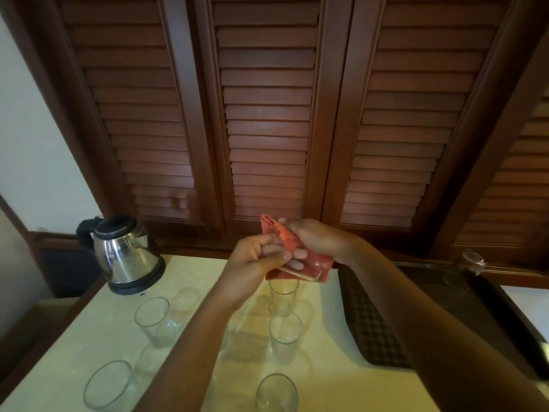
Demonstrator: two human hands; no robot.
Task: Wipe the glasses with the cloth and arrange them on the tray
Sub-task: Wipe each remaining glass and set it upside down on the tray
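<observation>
While both hands meet above the pale table (pixel 326 367), a clear glass (pixel 309 270) lies tilted between them, wrapped in the orange cloth (pixel 282 239). The left hand (pixel 255 260) has its fingers curled closed around the near end of the glass, and the right hand (pixel 315 236) is closed over the cloth, pressing it against the far side. Several more glasses stand upright on the table below: three in a line under the hands, the nearest at the bottom edge (pixel 277 394), others to the left (pixel 153 321). A dark tray (pixel 374 322) lies to the right, one glass at its far corner (pixel 473 260). A steel kettle (pixel 124 254) stands at the far left.
</observation>
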